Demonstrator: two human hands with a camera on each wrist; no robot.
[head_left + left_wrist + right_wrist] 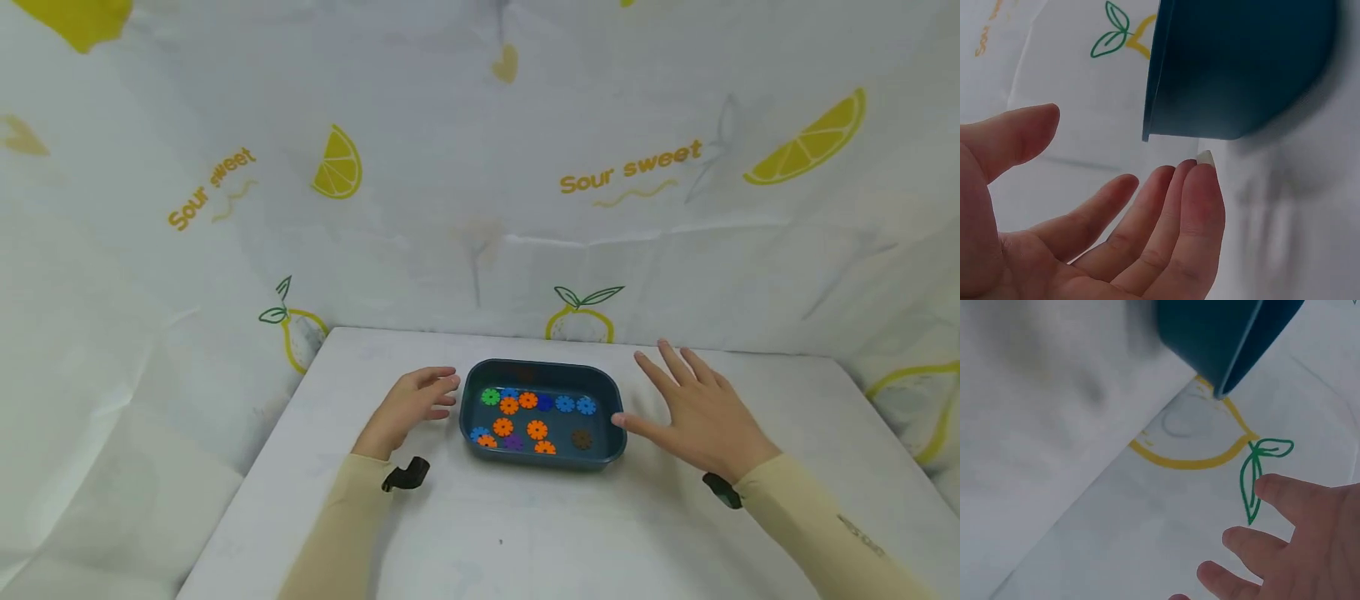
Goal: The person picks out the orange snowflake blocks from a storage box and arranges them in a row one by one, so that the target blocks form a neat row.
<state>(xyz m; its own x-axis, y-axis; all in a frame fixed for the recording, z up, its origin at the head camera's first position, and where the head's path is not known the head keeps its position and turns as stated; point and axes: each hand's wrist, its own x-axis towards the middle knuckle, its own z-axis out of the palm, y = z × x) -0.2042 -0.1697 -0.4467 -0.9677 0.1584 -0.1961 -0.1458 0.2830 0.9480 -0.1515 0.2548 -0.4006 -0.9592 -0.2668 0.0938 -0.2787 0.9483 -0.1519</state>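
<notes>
A dark teal tray (562, 425) with raised sides stands on the white table. Inside lie several flat notched plastic discs: a green disc (491, 397), orange ones such as this orange disc (537, 430), blue discs, a purple disc (513, 442) and a brown disc (582, 439). Just left of the tray is my left hand (405, 408), fingers loosely bent and holding nothing; the left wrist view shows its fingertips close to the tray wall (1241, 62). To the right, my right hand (701, 417) has its fingers spread. Its thumb lies near the tray's right rim; contact cannot be told.
The white table (480, 517) reaches back to a hanging white cloth (450, 192) printed with lemons and lettering. A black band piece (407, 474) is at my left wrist, and a dark strap (722, 490) is at my right. A tiny dark speck lies on the table in front.
</notes>
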